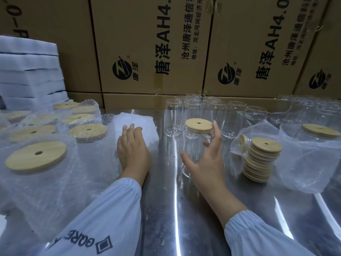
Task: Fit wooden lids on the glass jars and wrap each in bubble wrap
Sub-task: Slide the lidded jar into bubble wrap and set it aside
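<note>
Had the right hand point(204, 159) beside the glass jar point(193, 143), fingers spread wide, gripping nothing; wooden lid point(199, 124) already on. Had the left hand point(132, 150) flat, fingers straight, on bubble wrap point(145, 122) left of that jar. Spotted spare lids point(262, 157) stacked right of it, on the bench point(166, 200).

A shiny metal table point(166, 209) carries everything. On its left side stands a cluster of wrapped jars point(88, 145), each in bubble wrap with a wooden lid on top. Just right of them, toward the far edge, lies a pile of bubble wrap sheets point(136, 119). In the middle stands a lidded jar point(195, 145), with empty jars point(190, 109) grouped behind it. To the right, a leaning stack of wooden lids point(260, 159) stands beside another wrapped jar point(310, 154).
</note>
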